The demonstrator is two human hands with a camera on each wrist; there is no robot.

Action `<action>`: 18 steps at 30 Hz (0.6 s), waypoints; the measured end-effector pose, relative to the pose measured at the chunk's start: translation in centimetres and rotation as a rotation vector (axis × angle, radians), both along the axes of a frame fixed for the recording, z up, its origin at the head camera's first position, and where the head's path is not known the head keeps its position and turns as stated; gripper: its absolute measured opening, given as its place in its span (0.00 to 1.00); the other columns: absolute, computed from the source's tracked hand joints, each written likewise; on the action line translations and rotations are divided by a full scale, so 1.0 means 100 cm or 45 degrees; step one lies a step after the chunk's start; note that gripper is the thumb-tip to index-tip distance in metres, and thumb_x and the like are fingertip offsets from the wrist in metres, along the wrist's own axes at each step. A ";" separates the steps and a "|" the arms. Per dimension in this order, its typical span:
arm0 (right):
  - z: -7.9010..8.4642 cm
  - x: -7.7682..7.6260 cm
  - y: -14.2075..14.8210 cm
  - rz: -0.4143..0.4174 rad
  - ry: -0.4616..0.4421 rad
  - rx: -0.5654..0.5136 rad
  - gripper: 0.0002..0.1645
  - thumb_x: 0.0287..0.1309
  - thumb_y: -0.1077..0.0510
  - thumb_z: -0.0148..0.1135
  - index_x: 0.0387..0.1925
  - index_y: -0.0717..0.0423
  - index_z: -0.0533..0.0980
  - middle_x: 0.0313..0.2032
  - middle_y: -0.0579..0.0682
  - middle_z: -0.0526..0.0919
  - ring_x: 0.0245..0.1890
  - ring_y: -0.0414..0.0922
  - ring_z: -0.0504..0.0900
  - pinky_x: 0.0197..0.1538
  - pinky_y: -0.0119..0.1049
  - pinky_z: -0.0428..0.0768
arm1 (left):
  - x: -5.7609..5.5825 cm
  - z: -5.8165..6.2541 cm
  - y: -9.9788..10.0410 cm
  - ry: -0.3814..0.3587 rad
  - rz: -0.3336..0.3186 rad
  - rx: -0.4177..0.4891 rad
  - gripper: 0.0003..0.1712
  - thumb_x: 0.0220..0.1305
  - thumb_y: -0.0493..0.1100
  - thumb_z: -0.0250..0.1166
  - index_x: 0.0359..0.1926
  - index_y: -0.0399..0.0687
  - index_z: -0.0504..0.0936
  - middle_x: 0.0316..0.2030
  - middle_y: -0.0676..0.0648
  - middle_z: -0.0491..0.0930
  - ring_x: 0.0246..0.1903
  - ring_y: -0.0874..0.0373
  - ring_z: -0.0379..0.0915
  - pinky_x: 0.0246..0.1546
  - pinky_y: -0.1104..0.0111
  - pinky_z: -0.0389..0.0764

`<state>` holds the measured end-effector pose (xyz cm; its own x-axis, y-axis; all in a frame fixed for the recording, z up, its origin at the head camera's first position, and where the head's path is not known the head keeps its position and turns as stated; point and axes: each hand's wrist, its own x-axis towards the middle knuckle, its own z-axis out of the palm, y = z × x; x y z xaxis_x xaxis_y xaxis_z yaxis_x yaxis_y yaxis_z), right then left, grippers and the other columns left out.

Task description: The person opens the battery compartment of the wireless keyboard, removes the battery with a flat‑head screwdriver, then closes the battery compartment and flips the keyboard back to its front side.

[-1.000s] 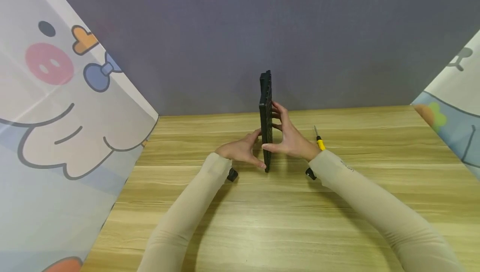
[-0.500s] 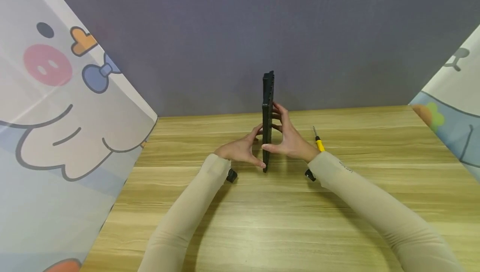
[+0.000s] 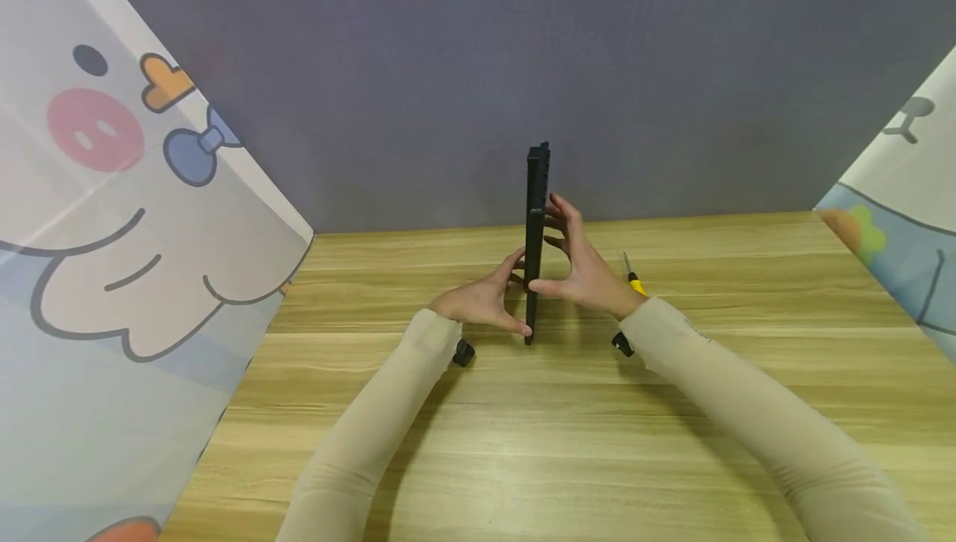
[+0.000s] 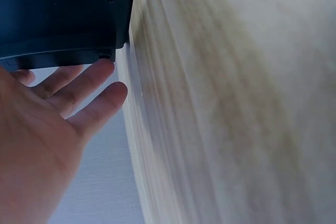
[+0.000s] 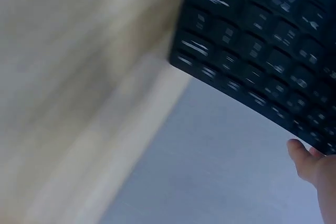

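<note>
A black keyboard stands on its short end over the table, seen nearly edge-on in the head view. Its keys face right, and the right wrist view shows key rows. On the plain back side, my left hand grips the lower part, thumb at the near edge and fingers at the far one. From the key side my right hand holds it higher up, thumb on the near edge and fingers spread toward the far edge. The left wrist view shows the smooth underside above my fingers.
A screwdriver with a yellow and black handle lies right of the keyboard, partly covered by my right forearm. Small black devices sit at both wrists. A grey partition rises behind the wooden table, with cartoon-printed panels on both sides.
The keyboard has turned, so its keys show less in the head view, and its top has shifted slightly right. My right hand has moved a little right; my left hand has stayed nearly still.
</note>
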<state>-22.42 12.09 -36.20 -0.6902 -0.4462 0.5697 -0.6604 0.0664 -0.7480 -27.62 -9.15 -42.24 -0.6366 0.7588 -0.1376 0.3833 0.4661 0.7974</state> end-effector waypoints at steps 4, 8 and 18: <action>0.015 -0.001 0.002 0.000 0.053 -0.010 0.67 0.50 0.46 0.71 0.71 0.64 0.33 0.67 0.68 0.46 0.66 0.62 0.51 0.62 0.64 0.54 | 0.000 0.001 0.000 -0.004 0.014 -0.011 0.75 0.42 0.57 0.77 0.69 0.77 0.23 0.71 0.52 0.42 0.65 0.50 0.53 0.57 0.55 0.67; 0.030 -0.003 0.003 -0.016 0.122 -0.026 0.68 0.49 0.41 0.70 0.71 0.64 0.35 0.67 0.69 0.47 0.66 0.63 0.52 0.61 0.63 0.55 | 0.001 0.002 0.001 0.004 0.030 -0.051 0.75 0.42 0.59 0.77 0.69 0.77 0.22 0.70 0.48 0.49 0.66 0.49 0.53 0.56 0.57 0.68; 0.058 -0.003 0.007 -0.083 0.264 -0.077 0.71 0.44 0.33 0.69 0.69 0.69 0.38 0.68 0.67 0.46 0.65 0.61 0.54 0.60 0.63 0.57 | 0.001 0.001 0.004 0.026 0.011 -0.042 0.74 0.42 0.60 0.77 0.69 0.79 0.23 0.71 0.52 0.42 0.65 0.48 0.54 0.56 0.57 0.68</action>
